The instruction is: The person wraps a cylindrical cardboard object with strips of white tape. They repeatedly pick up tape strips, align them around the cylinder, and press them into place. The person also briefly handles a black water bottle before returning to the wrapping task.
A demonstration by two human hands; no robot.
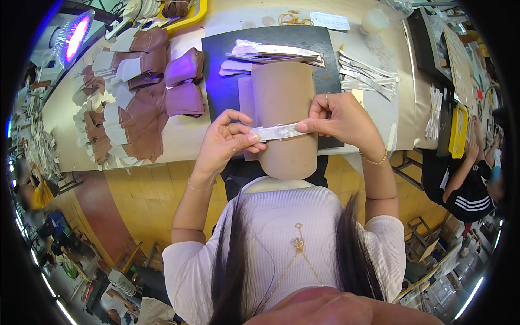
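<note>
A short pale grey-white strip [277,132] lies across a tan cardboard-like cylinder [285,97] in front of me. My left hand [227,138] pinches the strip's left end between thumb and fingers. At its right end, my right hand [336,116] pinches it the same way, with the other fingers curled. The strip is stretched nearly level between both hands, against the cylinder's curved top. Beyond the cylinder, a stack of similar pale strips [276,50] rests on a dark mat [216,51].
Brown leather-like pieces with pale ends [142,116] lie in piles at left, near a glowing lamp [75,39]. More pale strips [368,75] lie right of the mat. A yellow tray [189,16] stands far left. Another person [467,184] sits at right.
</note>
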